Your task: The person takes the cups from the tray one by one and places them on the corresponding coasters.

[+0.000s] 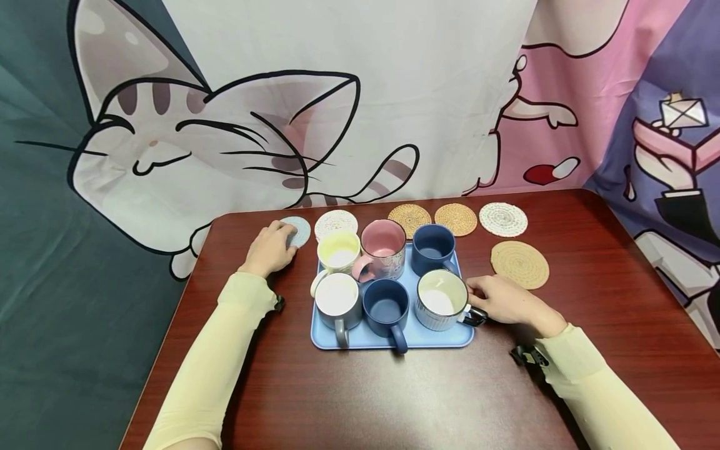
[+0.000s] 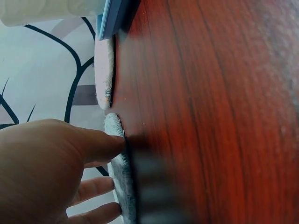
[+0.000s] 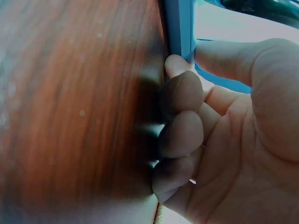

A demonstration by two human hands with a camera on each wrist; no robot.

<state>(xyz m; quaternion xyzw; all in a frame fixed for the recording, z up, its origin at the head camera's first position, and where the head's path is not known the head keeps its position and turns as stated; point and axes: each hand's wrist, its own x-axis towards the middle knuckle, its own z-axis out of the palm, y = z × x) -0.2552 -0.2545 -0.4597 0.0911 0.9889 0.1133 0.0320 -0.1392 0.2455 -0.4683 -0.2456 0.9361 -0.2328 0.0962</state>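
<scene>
My left hand [image 1: 270, 247] rests its fingertips on a round light-blue coaster [image 1: 300, 231] at the table's back left. In the left wrist view its thumb lies at the edge of the coaster [image 2: 122, 179], with other fingers against the top. My right hand [image 1: 509, 300] grips the right edge of a light-blue tray [image 1: 433, 339], thumb above and curled fingers at the rim [image 3: 180, 28]. On the tray stand a cream mug with a black handle [image 1: 441, 303], two dark blue mugs [image 1: 385, 306], a grey mug [image 1: 339, 300], a pink mug [image 1: 384, 244] and a yellow-lined mug [image 1: 339, 253].
Along the table's [image 1: 315, 400] back edge lie a speckled white coaster [image 1: 335, 222], two woven tan coasters [image 1: 409, 219] and a white braided coaster [image 1: 503, 220]. A larger tan coaster [image 1: 520, 265] lies beyond my right hand. A cartoon-printed cloth [image 1: 427, 81] hangs behind.
</scene>
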